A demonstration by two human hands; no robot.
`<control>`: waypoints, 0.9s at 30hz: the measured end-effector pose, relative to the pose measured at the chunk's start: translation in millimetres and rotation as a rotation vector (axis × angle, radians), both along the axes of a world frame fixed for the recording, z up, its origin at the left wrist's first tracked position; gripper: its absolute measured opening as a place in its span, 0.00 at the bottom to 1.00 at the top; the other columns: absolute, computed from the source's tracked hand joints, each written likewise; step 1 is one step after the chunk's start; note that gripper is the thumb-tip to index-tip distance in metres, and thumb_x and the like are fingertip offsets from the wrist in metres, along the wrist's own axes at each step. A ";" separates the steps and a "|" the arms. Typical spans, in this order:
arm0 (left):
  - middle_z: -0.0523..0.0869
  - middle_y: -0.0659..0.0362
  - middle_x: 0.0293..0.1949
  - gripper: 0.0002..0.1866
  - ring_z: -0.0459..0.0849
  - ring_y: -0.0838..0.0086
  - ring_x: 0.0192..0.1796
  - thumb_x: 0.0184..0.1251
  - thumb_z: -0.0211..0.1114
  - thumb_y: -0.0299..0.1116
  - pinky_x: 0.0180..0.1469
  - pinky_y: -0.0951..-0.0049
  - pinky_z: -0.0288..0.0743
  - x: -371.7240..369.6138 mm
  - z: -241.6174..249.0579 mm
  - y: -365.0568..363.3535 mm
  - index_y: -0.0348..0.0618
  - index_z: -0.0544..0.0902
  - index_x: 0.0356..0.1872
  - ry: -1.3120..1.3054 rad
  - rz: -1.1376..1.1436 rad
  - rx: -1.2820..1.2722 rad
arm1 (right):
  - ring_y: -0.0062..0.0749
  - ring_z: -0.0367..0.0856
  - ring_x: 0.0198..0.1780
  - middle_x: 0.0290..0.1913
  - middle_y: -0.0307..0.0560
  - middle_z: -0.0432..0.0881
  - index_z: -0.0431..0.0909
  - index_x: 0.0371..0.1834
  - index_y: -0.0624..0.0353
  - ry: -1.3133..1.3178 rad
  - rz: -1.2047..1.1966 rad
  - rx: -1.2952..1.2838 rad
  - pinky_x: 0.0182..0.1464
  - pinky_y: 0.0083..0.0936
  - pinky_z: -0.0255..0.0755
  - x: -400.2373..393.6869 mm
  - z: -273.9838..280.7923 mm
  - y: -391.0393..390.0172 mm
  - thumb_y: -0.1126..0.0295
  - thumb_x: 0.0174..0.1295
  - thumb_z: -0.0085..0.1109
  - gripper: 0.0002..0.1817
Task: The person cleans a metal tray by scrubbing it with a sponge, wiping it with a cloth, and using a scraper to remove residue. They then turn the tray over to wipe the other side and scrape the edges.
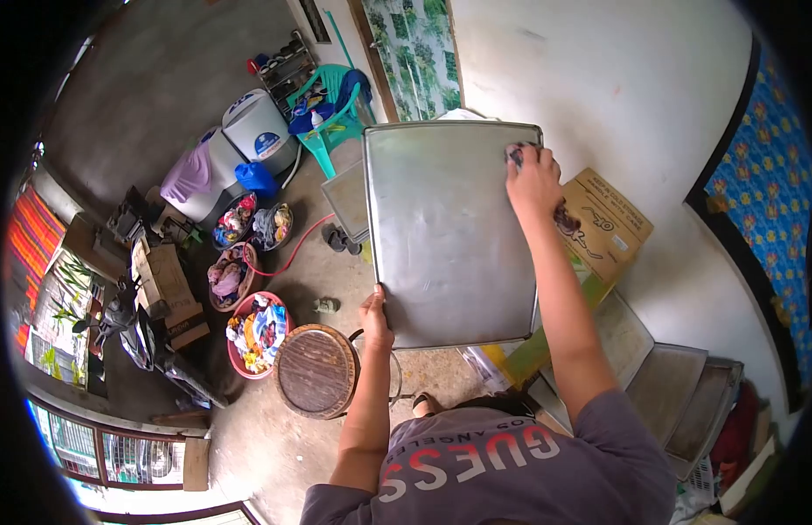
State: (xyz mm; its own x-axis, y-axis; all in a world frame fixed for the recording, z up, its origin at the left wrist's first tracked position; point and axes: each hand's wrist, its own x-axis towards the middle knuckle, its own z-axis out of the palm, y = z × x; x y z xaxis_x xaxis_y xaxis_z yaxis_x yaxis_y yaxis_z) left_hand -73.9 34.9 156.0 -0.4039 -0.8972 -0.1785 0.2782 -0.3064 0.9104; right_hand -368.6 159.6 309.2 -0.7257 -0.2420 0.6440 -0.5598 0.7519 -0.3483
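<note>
Item: metal tray (441, 236), large, flat, rigid, likely light but slick and awkward. I see it held tilted above the cardboard box (602, 232). Left hand (375, 317) closed on its lower edge; right hand (533, 179) presses a dark scrub pad (514, 155) near the top corner. Best gripped by the raised rims.

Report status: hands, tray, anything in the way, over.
Left hand grips tray at its near edge. Right hand presses a dark scrubber on the far corner. Cardboard box sits behind the tray; nothing blocks the hands.
</note>
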 end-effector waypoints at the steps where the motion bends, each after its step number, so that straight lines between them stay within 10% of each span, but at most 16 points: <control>1: 0.76 0.69 0.26 0.15 0.70 0.83 0.28 0.71 0.63 0.43 0.31 0.78 0.63 0.3 -8.9 -2.4 0.43 0.81 0.28 0.008 -0.026 -0.007 | 0.50 0.75 0.52 0.49 0.50 0.72 0.76 0.49 0.53 0.021 0.011 0.008 0.44 0.43 0.79 2.3 5.4 -11.6 0.59 0.59 0.63 0.18; 10: 0.72 0.70 0.21 0.22 0.65 0.83 0.22 0.72 0.59 0.52 0.25 0.76 0.58 -3.0 -5.8 11.3 0.47 0.79 0.25 -0.006 -0.066 0.116 | 0.48 0.75 0.51 0.49 0.47 0.73 0.78 0.46 0.54 0.182 0.313 0.031 0.40 0.41 0.80 33.4 32.0 -118.9 0.63 0.58 0.61 0.14; 15: 0.87 0.53 0.41 0.45 0.84 0.68 0.43 0.68 0.42 0.72 0.52 0.71 0.76 -4.7 -50.4 -12.4 0.30 0.82 0.49 0.033 -0.163 0.173 | 0.42 0.74 0.46 0.45 0.43 0.73 0.80 0.38 0.54 0.350 0.552 0.095 0.32 0.39 0.78 83.8 8.0 -136.6 0.67 0.57 0.54 0.08; 20: 0.87 0.51 0.41 0.51 0.84 0.67 0.45 0.63 0.41 0.77 0.52 0.70 0.76 2.3 0.3 -5.1 0.27 0.80 0.48 0.171 -0.291 0.203 | 0.37 0.72 0.47 0.45 0.40 0.73 0.80 0.37 0.50 0.458 0.666 0.357 0.31 0.33 0.72 157.6 -63.8 -95.8 0.64 0.56 0.56 0.09; 27: 0.87 0.48 0.41 0.22 0.87 0.59 0.41 0.77 0.48 0.49 0.48 0.59 0.82 -3.6 -12.4 -12.5 0.39 0.80 0.47 0.445 -0.302 0.403 | 0.38 0.71 0.52 0.57 0.39 0.74 0.79 0.48 0.51 0.349 0.896 0.537 0.41 0.37 0.69 229.2 -138.7 -17.0 0.64 0.54 0.57 0.16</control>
State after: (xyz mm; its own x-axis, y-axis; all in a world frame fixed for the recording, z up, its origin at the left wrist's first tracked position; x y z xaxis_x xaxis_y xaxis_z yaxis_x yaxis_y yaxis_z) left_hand -77.5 22.4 143.6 -0.7396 -0.6308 -0.2345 0.4487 -0.7219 0.5268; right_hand -139.3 142.6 170.5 0.0541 -0.8999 0.4327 -0.9822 0.0301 0.1855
